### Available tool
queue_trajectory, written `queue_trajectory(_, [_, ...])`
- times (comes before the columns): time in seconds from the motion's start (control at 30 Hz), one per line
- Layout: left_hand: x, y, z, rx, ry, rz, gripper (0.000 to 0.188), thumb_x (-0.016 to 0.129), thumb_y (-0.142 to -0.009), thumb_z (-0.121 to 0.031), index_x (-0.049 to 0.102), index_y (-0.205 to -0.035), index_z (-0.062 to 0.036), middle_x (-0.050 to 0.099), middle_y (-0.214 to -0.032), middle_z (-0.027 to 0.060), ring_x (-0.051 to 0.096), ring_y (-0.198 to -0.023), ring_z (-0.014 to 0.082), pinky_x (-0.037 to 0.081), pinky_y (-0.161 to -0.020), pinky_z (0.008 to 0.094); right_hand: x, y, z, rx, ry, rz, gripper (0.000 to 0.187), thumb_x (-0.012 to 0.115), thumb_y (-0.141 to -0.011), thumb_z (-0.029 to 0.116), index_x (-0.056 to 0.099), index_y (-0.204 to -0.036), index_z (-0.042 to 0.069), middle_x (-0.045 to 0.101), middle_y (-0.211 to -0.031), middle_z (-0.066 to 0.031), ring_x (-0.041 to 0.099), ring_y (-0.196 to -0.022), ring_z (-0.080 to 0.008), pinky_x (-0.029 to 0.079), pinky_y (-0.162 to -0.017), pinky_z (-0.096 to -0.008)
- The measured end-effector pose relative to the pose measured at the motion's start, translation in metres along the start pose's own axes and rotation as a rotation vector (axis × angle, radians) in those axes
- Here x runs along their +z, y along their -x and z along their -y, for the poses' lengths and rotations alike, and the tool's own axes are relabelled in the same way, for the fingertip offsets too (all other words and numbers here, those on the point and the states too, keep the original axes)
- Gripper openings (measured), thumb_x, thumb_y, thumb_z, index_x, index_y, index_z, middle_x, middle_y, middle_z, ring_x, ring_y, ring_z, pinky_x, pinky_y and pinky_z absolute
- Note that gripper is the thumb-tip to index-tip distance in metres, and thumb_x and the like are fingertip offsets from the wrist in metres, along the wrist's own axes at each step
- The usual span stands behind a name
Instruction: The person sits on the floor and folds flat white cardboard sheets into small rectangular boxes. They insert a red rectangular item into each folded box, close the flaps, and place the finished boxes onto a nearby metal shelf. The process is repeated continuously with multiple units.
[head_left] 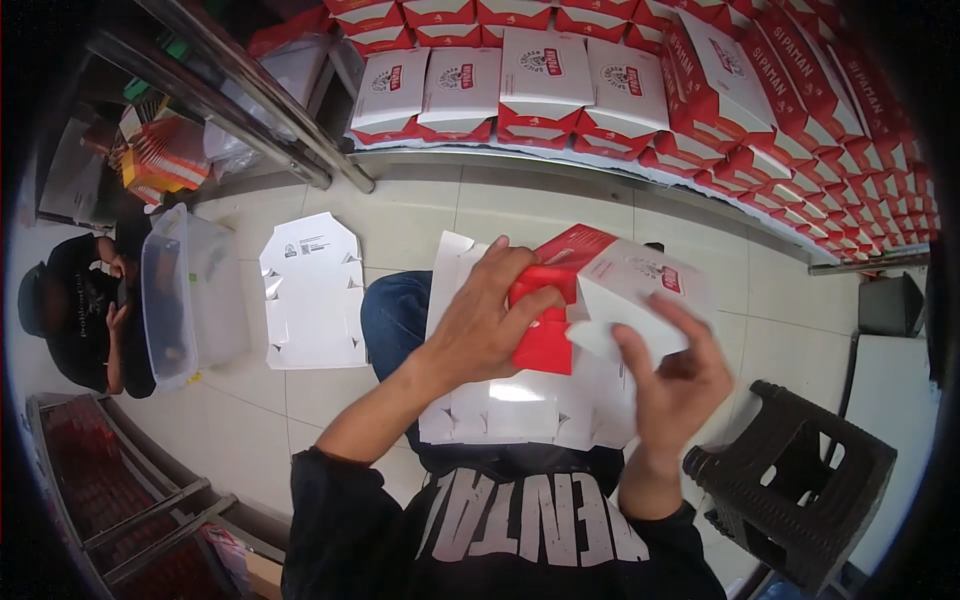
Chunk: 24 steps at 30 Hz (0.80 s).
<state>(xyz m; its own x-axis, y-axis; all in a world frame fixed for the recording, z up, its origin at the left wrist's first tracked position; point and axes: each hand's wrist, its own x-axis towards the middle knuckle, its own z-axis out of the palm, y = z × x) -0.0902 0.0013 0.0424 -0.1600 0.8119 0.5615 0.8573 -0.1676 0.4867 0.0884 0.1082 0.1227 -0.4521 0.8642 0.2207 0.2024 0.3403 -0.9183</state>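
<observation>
A partly folded red and white cardboard box (pixel 640 275) is held above my lap, its red end panels and a white flap standing out. My left hand (pixel 495 310) grips its red side, fingers bent over the panel. On the white side, my right hand (pixel 680 380) has its thumb by the loose flap and its fingers bent against the lid; what lies between them is partly hidden. Under the box, flat white cardboard sheets (pixel 490 415) with slits and tabs rest across my legs.
Another flat box sheet (pixel 315 290) lies on the tiled floor to the left. Beyond it are a clear plastic bin (pixel 195 300) and a seated person (pixel 85 315). Folded boxes (pixel 545 75) fill a shelf ahead. A dark plastic stool (pixel 800 480) stands at the right.
</observation>
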Motion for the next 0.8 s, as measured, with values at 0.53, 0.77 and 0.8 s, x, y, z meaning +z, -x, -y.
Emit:
queue_trajectory(0.53, [0.026,-0.022,0.007,-0.025,0.118,-0.342,0.093,0.09,-0.06,-0.037,0.04,-0.135,-0.0133,0.03,-0.149,0.0242,0.041,-0.129,0.0431,0.041,-0.104,0.0502,0.036,0.006,0.002,-0.315,0.252,0.095,0.039,0.075,-0.085,0.004,0.068,-0.123,0.004,0.073,-0.108,-0.0148,0.068,-0.103,-0.0337,0.048,-0.093,-0.0406])
queue_trajectory(0.77, [-0.002,-0.021,0.007,-0.126,-0.01,-0.276,0.074,0.081,-0.067,-0.056,0.058,-0.116,-0.0059,0.058,-0.127,0.0149,0.055,-0.112,0.0357,0.041,-0.093,0.0464,0.02,0.012,-0.005,-0.189,0.41,0.325,0.131,0.098,-0.055,0.041,0.025,-0.155,-0.001,0.033,-0.156,-0.024,0.034,-0.143,-0.0407,0.02,-0.118,-0.0489])
queue_trajectory(0.8, [-0.004,-0.013,0.016,-0.137,-0.019,-0.342,0.073,0.079,-0.071,-0.058,0.057,-0.114,-0.003,0.06,-0.123,0.0162,0.057,-0.11,0.0351,0.044,-0.092,0.0455,0.006,-0.002,-0.011,-0.271,0.481,0.205,0.126,0.095,-0.058,0.044,0.027,-0.155,0.0,0.037,-0.154,-0.0243,0.033,-0.143,-0.0425,0.019,-0.119,-0.05])
